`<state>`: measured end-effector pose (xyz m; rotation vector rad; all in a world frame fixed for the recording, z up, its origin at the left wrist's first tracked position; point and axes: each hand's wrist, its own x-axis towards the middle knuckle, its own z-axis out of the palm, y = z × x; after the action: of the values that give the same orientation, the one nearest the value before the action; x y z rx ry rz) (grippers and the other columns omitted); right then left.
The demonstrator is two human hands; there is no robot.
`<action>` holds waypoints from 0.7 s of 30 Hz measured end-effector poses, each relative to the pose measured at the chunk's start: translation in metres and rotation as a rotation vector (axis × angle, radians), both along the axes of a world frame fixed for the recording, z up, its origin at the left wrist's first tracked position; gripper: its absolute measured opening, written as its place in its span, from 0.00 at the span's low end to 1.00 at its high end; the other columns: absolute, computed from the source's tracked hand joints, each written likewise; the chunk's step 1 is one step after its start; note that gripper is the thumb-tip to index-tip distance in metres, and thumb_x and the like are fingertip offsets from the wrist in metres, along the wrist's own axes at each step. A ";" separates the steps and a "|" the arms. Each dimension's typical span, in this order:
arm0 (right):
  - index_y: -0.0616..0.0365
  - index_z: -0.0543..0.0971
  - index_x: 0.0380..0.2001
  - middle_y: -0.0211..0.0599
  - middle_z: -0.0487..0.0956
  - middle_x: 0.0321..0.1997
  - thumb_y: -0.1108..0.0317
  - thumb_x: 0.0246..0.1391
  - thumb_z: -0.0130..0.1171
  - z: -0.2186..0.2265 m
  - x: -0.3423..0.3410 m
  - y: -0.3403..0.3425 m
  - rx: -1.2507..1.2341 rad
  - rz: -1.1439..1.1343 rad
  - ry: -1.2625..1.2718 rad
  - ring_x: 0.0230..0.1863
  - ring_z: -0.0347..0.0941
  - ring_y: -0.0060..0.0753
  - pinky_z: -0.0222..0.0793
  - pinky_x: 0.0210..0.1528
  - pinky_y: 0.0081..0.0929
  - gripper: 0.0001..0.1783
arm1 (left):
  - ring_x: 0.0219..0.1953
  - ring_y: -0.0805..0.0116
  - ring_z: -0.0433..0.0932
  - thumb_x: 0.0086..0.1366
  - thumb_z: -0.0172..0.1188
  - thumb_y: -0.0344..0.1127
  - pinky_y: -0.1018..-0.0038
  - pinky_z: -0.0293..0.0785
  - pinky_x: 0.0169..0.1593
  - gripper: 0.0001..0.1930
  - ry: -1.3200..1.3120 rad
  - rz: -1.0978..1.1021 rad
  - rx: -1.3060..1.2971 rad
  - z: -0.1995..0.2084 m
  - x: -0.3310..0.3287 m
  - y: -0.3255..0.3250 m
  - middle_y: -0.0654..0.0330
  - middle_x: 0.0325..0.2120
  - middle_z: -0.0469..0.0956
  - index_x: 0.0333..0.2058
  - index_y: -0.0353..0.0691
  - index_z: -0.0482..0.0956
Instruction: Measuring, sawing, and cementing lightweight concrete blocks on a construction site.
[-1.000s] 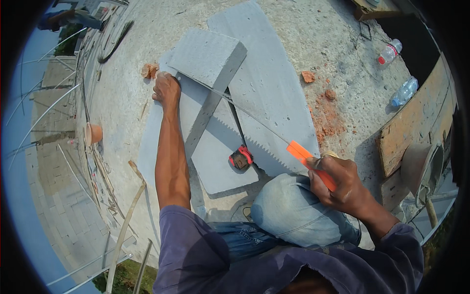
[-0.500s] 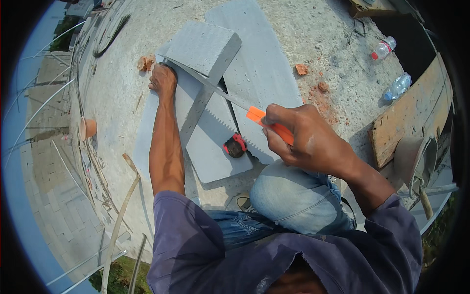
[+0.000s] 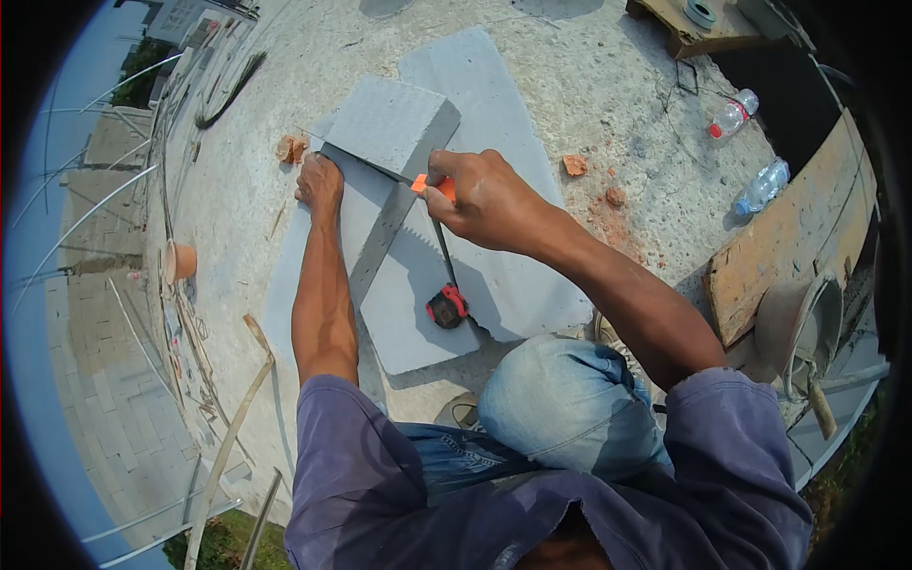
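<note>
My right hand (image 3: 489, 199) is closed round the orange handle of a hand saw (image 3: 438, 189). The saw's thin blade lies across a long light-grey block (image 3: 389, 112), and its tip reaches past the block's far-left edge. With curled fingers my left hand (image 3: 320, 182) grips the left edge of that block, close beside the blade. Beneath it, more grey blocks lie flat: a wide slab (image 3: 532, 256) to the right and a shorter block (image 3: 413, 337) toward me. A black and red tape measure (image 3: 446, 307) sits on the shorter block.
Two plastic bottles, one with a red label (image 3: 733, 114) and one bluish (image 3: 762, 186), lie at right near a wooden board (image 3: 793, 233). A bucket (image 3: 798, 328) stands below them. Broken brick bits (image 3: 575, 165) dot the rough concrete. An orange pot (image 3: 180, 261) is at left.
My right hand has pushed the saw forward and left, bringing its handle close to the block. My left hand still holds the block's edge. The view has shifted slightly.
</note>
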<state>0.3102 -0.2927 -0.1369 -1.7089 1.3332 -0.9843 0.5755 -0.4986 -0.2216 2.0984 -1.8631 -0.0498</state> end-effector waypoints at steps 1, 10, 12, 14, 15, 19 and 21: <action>0.62 0.73 0.32 0.53 0.76 0.20 0.67 0.56 0.53 -0.009 0.004 0.010 0.002 -0.008 -0.007 0.26 0.75 0.60 0.71 0.31 0.48 0.08 | 0.51 0.37 0.73 0.68 0.40 0.40 0.45 0.58 0.58 0.19 0.000 0.009 0.009 -0.002 0.008 0.004 0.41 0.45 0.78 0.45 0.32 0.75; 0.65 0.74 0.34 0.56 0.78 0.25 0.72 0.55 0.56 0.018 0.009 0.012 -0.005 -0.032 0.110 0.25 0.75 0.61 0.74 0.29 0.40 0.07 | 0.52 0.38 0.73 0.68 0.42 0.40 0.47 0.59 0.57 0.19 0.009 -0.025 -0.023 -0.005 -0.007 -0.004 0.41 0.46 0.77 0.45 0.33 0.75; 0.66 0.74 0.34 0.56 0.78 0.25 0.71 0.55 0.56 0.015 0.021 -0.004 -0.052 0.006 0.176 0.25 0.75 0.61 0.74 0.28 0.40 0.08 | 0.51 0.40 0.74 0.68 0.42 0.40 0.47 0.59 0.58 0.19 0.048 0.056 0.011 -0.007 0.008 0.005 0.41 0.44 0.78 0.44 0.32 0.76; 0.66 0.74 0.33 0.56 0.79 0.27 0.75 0.54 0.56 -0.002 -0.002 0.034 0.134 -0.052 0.020 0.27 0.78 0.57 0.76 0.33 0.39 0.05 | 0.50 0.40 0.74 0.68 0.42 0.40 0.48 0.59 0.57 0.19 0.017 0.040 0.003 -0.010 0.015 0.007 0.41 0.43 0.79 0.44 0.32 0.76; 0.66 0.74 0.32 0.56 0.80 0.28 0.77 0.52 0.56 -0.005 -0.022 0.067 0.053 -0.077 -0.006 0.29 0.80 0.54 0.77 0.35 0.38 0.04 | 0.50 0.40 0.75 0.67 0.43 0.40 0.48 0.60 0.57 0.19 -0.017 0.019 -0.043 0.001 0.012 0.003 0.42 0.42 0.79 0.43 0.32 0.76; 0.65 0.75 0.32 0.55 0.81 0.29 0.80 0.50 0.56 0.009 -0.041 0.117 -0.161 -0.087 -0.072 0.33 0.82 0.50 0.77 0.39 0.38 0.05 | 0.49 0.38 0.74 0.67 0.43 0.40 0.46 0.61 0.55 0.19 -0.076 0.031 -0.136 0.015 0.022 -0.008 0.40 0.42 0.79 0.42 0.29 0.76; 0.66 0.76 0.35 0.54 0.82 0.30 0.78 0.52 0.57 0.012 -0.018 0.056 -0.022 -0.055 0.048 0.30 0.83 0.48 0.77 0.33 0.35 0.06 | 0.49 0.38 0.75 0.67 0.43 0.40 0.46 0.61 0.56 0.19 0.002 -0.042 -0.053 0.007 -0.002 -0.004 0.40 0.43 0.79 0.43 0.29 0.76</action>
<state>0.2927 -0.2367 -0.1249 -1.7306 1.4115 -0.9983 0.5735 -0.5026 -0.2142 2.0240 -1.8864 -0.0124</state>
